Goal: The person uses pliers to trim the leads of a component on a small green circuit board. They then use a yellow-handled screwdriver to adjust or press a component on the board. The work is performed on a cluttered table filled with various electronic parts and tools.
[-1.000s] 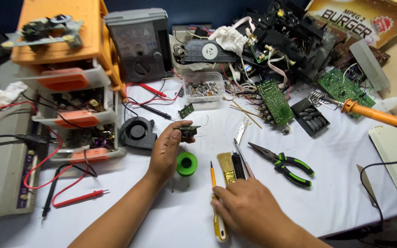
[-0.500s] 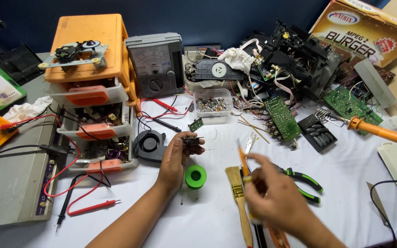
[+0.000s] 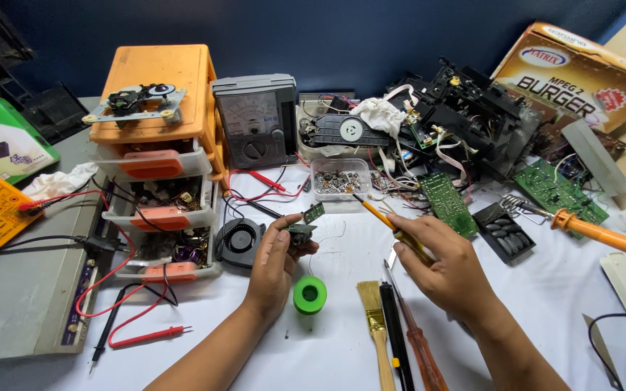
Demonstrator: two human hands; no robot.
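- The left hand [image 3: 273, 264] pinched a small dark component [image 3: 300, 233] between thumb and fingertips, its grip pressed on the blocky part, held above the white cloth-covered worktop [image 3: 516, 304].
- A small green circuit board [image 3: 314, 212] stuck up just beyond that component.
- The right hand [image 3: 440, 264] closed its grip around a slim yellow-handled tool [image 3: 384, 220], the thin shaft slanting far-left toward the component.
- A round green spool [image 3: 310, 295] lay near the left wrist.
- A flat bristle brush [image 3: 375, 326] and two screwdrivers [image 3: 407, 340] lay side by side, near-centre.
- A black round fan [image 3: 239, 240] sat left of the left hand.
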